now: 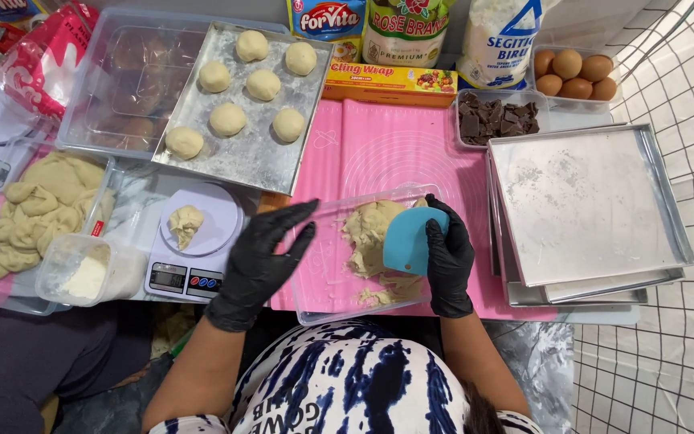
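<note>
Pale dough [369,241] lies in a clear plastic tray [327,277] on the pink mat [379,145] right in front of me, a ragged mass with scraps trailing toward the tray's near edge. My right hand [448,257], in a black glove, has its fingers curled tight around a light blue scraper [411,239], whose blade rests against the dough. My left hand [260,261], gloved the same, lies flat with fingers spread along the tray's left rim.

Just left of the tray sits a small digital scale [190,273] with a lump of dough [185,223] on its round plate. Beyond it a metal baking sheet [259,161] carries seven dough balls [227,119]. Farther left, a big heap of dough [42,209] fills another clear container, with a small tub of flour [86,273] near it. To my right, empty square pans [588,209] are stacked; behind them are chopped chocolate [498,116] and brown eggs [576,74].
</note>
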